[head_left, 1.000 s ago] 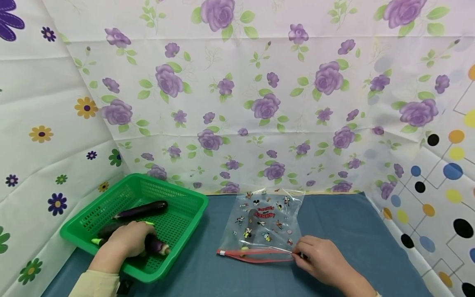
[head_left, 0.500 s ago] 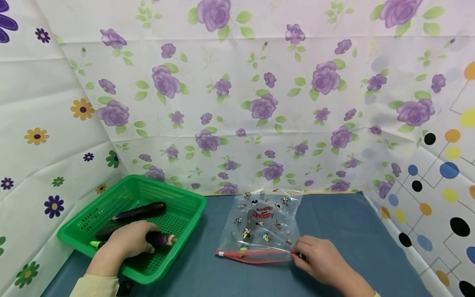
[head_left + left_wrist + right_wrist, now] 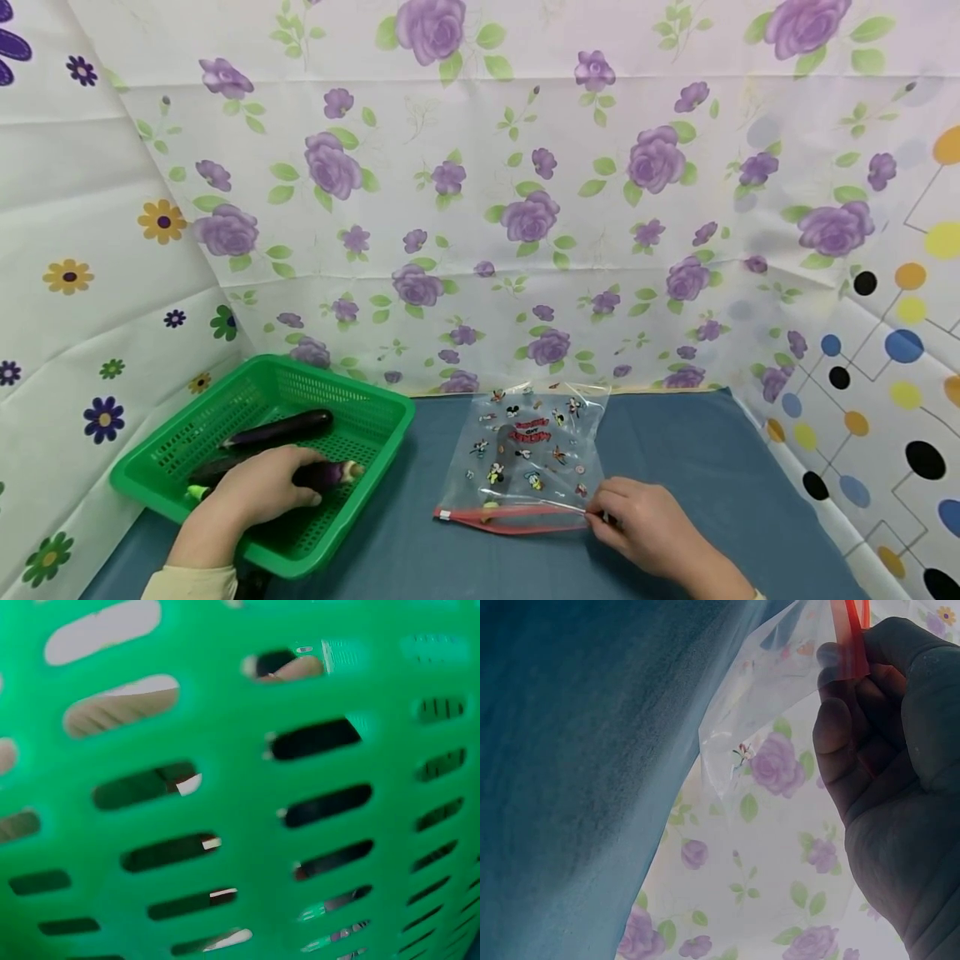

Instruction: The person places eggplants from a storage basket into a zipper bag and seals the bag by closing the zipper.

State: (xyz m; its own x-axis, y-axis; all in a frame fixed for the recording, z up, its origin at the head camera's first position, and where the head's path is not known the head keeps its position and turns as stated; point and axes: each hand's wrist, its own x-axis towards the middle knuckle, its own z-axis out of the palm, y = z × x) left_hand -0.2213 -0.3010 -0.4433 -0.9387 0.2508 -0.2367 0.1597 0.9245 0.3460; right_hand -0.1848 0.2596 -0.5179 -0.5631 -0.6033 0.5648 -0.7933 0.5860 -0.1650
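Note:
My left hand [image 3: 270,490] reaches into the green basket [image 3: 375,392] and grips a dark purple eggplant [image 3: 321,475], its pale stem end pointing right. Behind it in the basket lies another eggplant [image 3: 281,428]. A further dark one with a bright green stem [image 3: 198,492] is partly under my wrist. With thumb and fingers, my right hand [image 3: 648,525] pinches the right end of the red zip edge of a clear printed bag [image 3: 525,450]. The bag's mouth gapes a little, and a long dark shape with a pale green end shows inside. The right wrist view shows the pinched red strip [image 3: 849,641].
A blue cloth [image 3: 675,450] covers the table. Floral sheets [image 3: 480,208] stand up behind and at both sides. Slotted basket wall [image 3: 240,817] fills the left wrist view, with bits of hand and dark eggplant visible through the slots.
The eggplant in my left hand has shifted right, and more of its stem end shows beyond the fingers. My right hand keeps its pinch on the bag.

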